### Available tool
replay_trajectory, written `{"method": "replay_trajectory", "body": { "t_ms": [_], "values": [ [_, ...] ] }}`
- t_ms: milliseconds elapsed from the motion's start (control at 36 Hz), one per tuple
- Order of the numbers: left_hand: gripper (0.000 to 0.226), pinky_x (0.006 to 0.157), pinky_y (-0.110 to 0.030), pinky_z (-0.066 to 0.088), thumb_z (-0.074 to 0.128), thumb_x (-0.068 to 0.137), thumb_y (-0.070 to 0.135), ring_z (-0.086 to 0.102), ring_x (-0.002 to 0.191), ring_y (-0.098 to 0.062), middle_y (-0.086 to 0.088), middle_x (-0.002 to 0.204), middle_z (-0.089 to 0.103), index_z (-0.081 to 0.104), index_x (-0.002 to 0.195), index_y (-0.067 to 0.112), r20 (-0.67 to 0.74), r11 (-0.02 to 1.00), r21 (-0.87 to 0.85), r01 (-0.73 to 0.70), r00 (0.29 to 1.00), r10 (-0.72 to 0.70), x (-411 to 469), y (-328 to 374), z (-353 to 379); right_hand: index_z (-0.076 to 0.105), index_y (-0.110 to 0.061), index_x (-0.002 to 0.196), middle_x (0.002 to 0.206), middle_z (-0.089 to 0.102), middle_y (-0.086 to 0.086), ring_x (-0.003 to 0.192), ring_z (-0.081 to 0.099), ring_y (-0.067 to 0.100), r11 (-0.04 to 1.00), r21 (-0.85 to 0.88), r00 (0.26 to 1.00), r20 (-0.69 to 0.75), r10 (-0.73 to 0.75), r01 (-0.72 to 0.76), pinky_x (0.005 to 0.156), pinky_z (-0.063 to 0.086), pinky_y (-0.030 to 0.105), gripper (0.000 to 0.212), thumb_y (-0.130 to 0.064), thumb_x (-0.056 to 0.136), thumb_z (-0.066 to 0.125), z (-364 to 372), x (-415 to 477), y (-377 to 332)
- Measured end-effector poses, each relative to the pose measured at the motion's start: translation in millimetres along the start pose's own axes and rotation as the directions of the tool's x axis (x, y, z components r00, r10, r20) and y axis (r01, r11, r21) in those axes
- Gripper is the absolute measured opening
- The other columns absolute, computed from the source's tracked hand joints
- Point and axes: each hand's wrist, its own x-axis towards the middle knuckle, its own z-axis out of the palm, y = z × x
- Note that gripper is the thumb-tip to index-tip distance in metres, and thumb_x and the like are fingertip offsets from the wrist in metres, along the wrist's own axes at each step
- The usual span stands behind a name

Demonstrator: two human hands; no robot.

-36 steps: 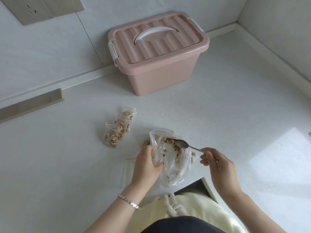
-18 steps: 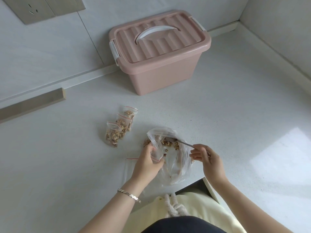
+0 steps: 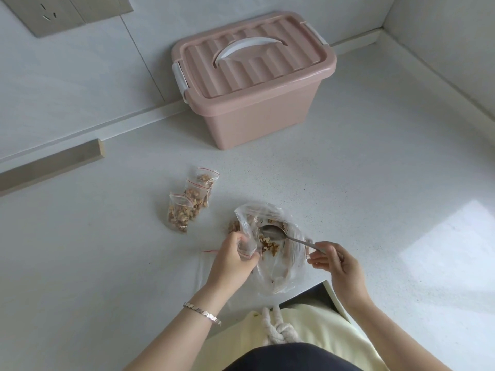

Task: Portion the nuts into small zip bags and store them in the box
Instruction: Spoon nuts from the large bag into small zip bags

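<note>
A small zip bag (image 3: 246,247) is pinched at its mouth by the left hand (image 3: 232,261) beside the walnuts (image 3: 269,246), ready for the spoon (image 3: 273,233) gripped in the right hand (image 3: 338,266); the closed box (image 3: 257,119) stands well beyond.

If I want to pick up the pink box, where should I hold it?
Take the white handle in the middle of the lid of the pink box, reaching down from above. It seems to lie flat in a dip in the ribbed lid, so hook your fingers under it first. The white clips at the ends look shut, so the lid should probably stay on.
</note>
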Motion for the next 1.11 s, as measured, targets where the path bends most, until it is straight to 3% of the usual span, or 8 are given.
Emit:
{"method": "replay_trajectory", "body": {
  "t_ms": [167,278,472,583,722,861,972,1111],
  "values": [
    [0.023,0.063,-0.009,0.036,0.063,0.084,0.027,0.051,0.088,0.001,0.012,0.106,0.053,0.05,0.102,0.023,0.026,0.999,0.014,0.05,0.998,-0.05,-1,3,-1,0.063,-0.011,0.086,0.073,0.067,0.017,0.066,0.069,0.021,0.993,0.027,0.994,0.008,0.113,-0.113,0.061,0.056,0.021,0.029,-0.014,0.098,0.036,-2,-3,2],
    [0.025,0.066,-0.01,0.035,0.064,0.083,0.027,0.051,0.096,-0.004,0.013,0.107,0.052,0.05,0.104,0.024,0.043,0.996,-0.035,0.078,0.996,-0.077,-3,5,0,0.062,-0.003,0.092,0.074,0.067,0.017,0.065,0.069,0.023,0.977,0.038,0.974,0.087,0.208,-0.212,0.062,0.057,0.025,0.03,-0.015,0.099,0.036,6,-6,3],
    [0.023,0.058,-0.01,0.037,0.064,0.084,0.026,0.052,0.084,0.003,0.014,0.102,0.053,0.05,0.102,0.025,0.019,0.993,-0.072,0.095,0.995,-0.093,-6,8,-1,0.061,-0.002,0.092,0.072,0.067,0.016,0.065,0.069,0.024,0.906,0.196,0.927,0.082,0.367,-0.376,0.059,0.056,0.024,0.032,-0.022,0.099,0.037,5,-5,2],
    [0.024,0.057,-0.002,0.039,0.063,0.085,0.023,0.05,0.078,0.007,0.015,0.103,0.05,0.049,0.104,0.022,-0.008,0.999,-0.018,0.049,0.999,-0.049,-8,6,-3,0.06,-0.002,0.09,0.073,0.065,0.019,0.061,0.068,0.023,0.917,0.205,0.939,0.045,0.34,-0.341,0.057,0.057,0.023,0.032,-0.022,0.099,0.037,-5,-5,-4],
    [0.026,0.062,-0.006,0.039,0.065,0.084,0.02,0.055,0.081,0.002,0.015,0.104,0.052,0.047,0.101,0.027,-0.063,0.998,0.054,-0.018,0.998,0.022,-11,4,-3,0.061,-0.003,0.09,0.076,0.066,0.021,0.06,0.068,0.021,0.95,0.167,0.964,0.007,0.265,-0.263,0.057,0.057,0.023,0.033,-0.022,0.098,0.036,-19,-5,-19],
    [0.023,0.067,-0.016,0.044,0.067,0.082,0.017,0.06,0.077,-0.009,0.013,0.096,0.055,0.048,0.094,0.022,-0.138,0.991,0.109,-0.081,0.986,0.096,-13,9,0,0.061,-0.002,0.088,0.066,0.066,0.015,0.056,0.067,0.02,0.973,0.163,0.986,-0.01,0.169,-0.165,0.054,0.056,0.022,0.035,-0.023,0.098,0.035,-24,-6,-44],
    [0.024,0.073,-0.027,0.047,0.066,0.082,0.018,0.058,0.084,-0.014,0.008,0.097,0.056,0.047,0.097,0.02,-0.142,0.987,0.135,-0.087,0.984,0.106,-11,13,2,0.061,-0.003,0.085,0.059,0.067,0.01,0.053,0.065,0.02,0.98,0.178,0.996,0.006,0.093,-0.093,0.052,0.054,0.022,0.037,-0.024,0.098,0.034,-20,-8,-66],
    [0.026,0.062,-0.009,0.038,0.065,0.084,0.02,0.057,0.09,-0.011,0.005,0.099,0.056,0.045,0.101,0.022,-0.127,0.995,0.066,-0.069,0.989,0.077,-9,21,4,0.061,-0.003,0.084,0.059,0.067,0.01,0.055,0.065,0.02,0.991,0.137,0.999,0.036,-0.001,-0.004,0.053,0.054,0.022,0.036,-0.021,0.098,0.033,-5,-15,-85]
  ]
}}
